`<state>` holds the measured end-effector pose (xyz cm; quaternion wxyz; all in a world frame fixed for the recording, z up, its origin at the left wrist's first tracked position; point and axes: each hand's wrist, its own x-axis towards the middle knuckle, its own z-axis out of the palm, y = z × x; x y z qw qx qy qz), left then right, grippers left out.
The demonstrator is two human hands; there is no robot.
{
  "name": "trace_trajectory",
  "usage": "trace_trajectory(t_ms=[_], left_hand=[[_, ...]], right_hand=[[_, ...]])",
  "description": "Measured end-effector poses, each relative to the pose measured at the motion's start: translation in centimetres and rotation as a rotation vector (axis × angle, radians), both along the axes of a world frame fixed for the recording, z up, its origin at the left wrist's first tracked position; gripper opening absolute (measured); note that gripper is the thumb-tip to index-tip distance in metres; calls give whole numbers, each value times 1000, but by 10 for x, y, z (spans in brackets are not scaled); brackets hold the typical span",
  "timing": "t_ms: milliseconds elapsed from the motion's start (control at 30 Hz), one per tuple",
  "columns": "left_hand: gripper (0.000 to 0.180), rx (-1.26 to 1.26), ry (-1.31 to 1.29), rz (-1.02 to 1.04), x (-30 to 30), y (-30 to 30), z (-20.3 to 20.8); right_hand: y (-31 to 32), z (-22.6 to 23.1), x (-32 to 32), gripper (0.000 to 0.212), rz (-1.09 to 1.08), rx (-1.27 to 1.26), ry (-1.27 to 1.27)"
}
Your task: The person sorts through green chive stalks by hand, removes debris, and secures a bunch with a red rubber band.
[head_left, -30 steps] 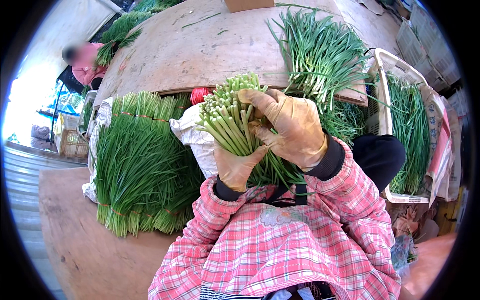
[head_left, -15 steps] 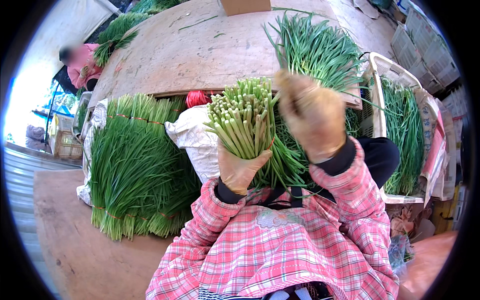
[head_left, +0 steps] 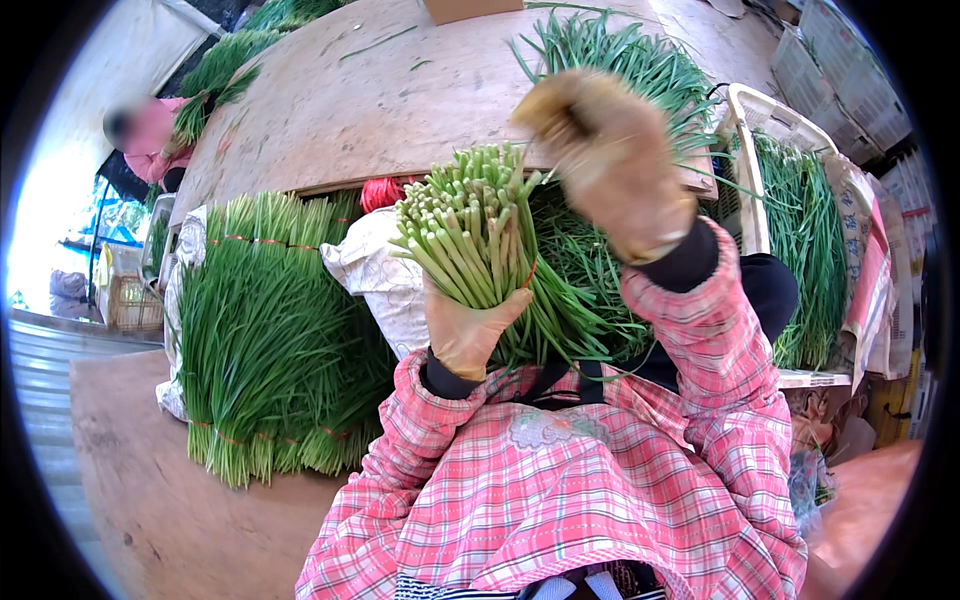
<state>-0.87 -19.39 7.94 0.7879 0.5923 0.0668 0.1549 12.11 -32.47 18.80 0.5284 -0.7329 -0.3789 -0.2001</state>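
Observation:
A thick bunch of garlic chives (head_left: 470, 230) stands in my gloved left hand (head_left: 466, 328), whose thumb and fingers wrap round it. Its pale cut ends point up, and a red band shows at its right side. The leaves hang down to the right over my lap. My gloved right hand (head_left: 615, 160) is raised beside the bunch, over the board's near edge. Motion smears its fingers, so their grip does not show. Just beyond it, a loose heap of chives (head_left: 640, 75) lies on the wooden board (head_left: 330, 110).
Banded chive bundles (head_left: 280, 330) are stacked at left, next to a white sack (head_left: 380, 265) and red twine (head_left: 383, 193). On the right stands a white crate (head_left: 750, 180) of chives. A cardboard box (head_left: 470, 10) sits at the far edge. Another person (head_left: 150, 135) handles greens far left.
My right hand has risen and shifted away from me, a little to the left. The left hand still grips the bunch. The whole view has shifted slightly.

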Motion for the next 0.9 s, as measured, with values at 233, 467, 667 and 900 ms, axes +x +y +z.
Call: trace_trajectory(t_ms=[233,467,667,900], left_hand=[[69,10,37,69,1,14,3],[64,232,210,138,2,10,14],[67,154,86,147,1,7,-2],[70,102,67,113,-1,7,-3]], right_hand=[[-29,-39,10,11,-85,-329,-353],[20,-36,-37,19,-69,-307,-262],[24,-31,-38,15,-33,-373,-284],[25,-31,-31,15,-55,-372,-458]])
